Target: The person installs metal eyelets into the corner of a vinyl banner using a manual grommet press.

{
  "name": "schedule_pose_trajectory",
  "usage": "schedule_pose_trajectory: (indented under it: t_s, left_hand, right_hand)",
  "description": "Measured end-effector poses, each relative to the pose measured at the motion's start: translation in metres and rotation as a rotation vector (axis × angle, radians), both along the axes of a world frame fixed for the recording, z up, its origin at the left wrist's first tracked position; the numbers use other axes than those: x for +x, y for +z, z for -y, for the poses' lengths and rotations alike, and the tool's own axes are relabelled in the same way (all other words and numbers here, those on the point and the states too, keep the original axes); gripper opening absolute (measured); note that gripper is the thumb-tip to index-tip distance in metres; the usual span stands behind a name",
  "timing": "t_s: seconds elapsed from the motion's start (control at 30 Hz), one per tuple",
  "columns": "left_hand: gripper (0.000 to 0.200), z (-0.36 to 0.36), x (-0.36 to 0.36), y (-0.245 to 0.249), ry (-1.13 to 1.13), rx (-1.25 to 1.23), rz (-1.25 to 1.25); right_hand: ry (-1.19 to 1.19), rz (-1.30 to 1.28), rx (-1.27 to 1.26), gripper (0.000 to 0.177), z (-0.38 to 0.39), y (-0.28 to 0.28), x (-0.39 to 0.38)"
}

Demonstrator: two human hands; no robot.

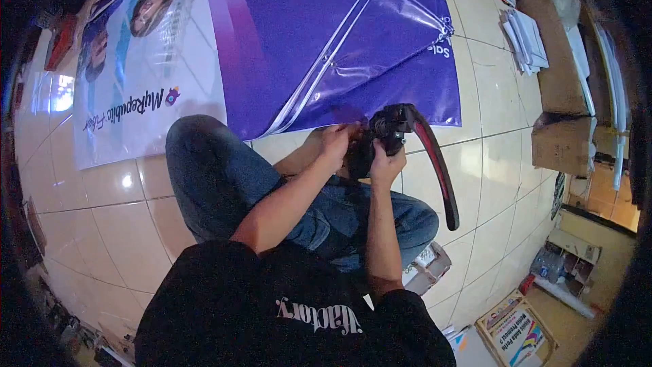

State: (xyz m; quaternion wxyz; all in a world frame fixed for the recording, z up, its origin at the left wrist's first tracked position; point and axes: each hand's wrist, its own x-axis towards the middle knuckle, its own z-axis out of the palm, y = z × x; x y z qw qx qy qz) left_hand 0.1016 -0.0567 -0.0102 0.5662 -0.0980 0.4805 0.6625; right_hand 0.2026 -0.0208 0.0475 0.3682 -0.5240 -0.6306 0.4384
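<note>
Down on the tiled floor (109,231), the left hand (336,141) pinches the lower edge of the purple banner (299,41), fingers closed on it. Just right of that, the right hand (384,163) grips the punch tool (394,122) at the banner's same edge, its long handle curving away rightward.

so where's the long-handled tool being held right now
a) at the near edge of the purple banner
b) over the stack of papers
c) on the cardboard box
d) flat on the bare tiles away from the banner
a: the tool sits right at the near edge of the purple banner, gripped by the right hand, with the left hand at the banner edge beside it.
</note>
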Motion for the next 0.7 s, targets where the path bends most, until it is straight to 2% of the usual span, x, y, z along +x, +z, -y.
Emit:
schedule_pose_trajectory:
  t_s: [0.13,0.2,0.27,0.37,0.47,0.53,0.57,0.6,0.67,0.7]
  left_hand:
    - [0.013,-0.004,0.003,0.004,-0.009,-0.016,-0.029]
    - [0.018,-0.006,0.004,0.006,0.019,0.074,0.135]
    - [0.018,-0.007,0.007,-0.006,0.033,0.086,0.129]
    - [0.018,-0.009,0.009,-0.016,0.033,0.042,0.103]
    - [0.019,-0.008,0.011,-0.015,0.018,0.024,0.123]
    - [0.019,-0.006,0.012,-0.019,0.0,0.064,0.162]
    - [0.02,-0.007,0.011,-0.026,0.003,0.078,0.132]
    - [0.021,-0.007,0.011,-0.031,-0.002,0.095,0.103]
    - [0.025,-0.005,0.005,-0.012,-0.105,0.019,-0.013]
    - [0.027,-0.005,0.001,0.002,-0.167,-0.022,-0.043]
  right_hand:
    - [0.002,-0.07,0.026,0.022,-0.002,-0.012,0.003]
    - [-0.009,-0.049,0.018,0.022,-0.004,-0.012,0.003]
    - [-0.016,-0.025,0.006,0.022,-0.006,-0.009,0.001]
    - [-0.028,-0.125,0.003,0.022,-0.009,-0.004,-0.005]
    - [-0.001,-0.072,0.017,0.023,-0.015,-0.005,0.001]
    - [0.132,0.12,-0.05,0.024,-0.017,0.014,0.005]
    - [0.224,0.103,-0.137,0.036,-0.017,0.023,0.013]
    - [0.187,0.099,-0.129,0.036,-0.015,0.026,0.025]
    - [0.209,0.265,0.087,0.051,-0.004,0.033,0.063]
    - [0.16,0.196,0.056,0.06,0.002,0.049,0.085]
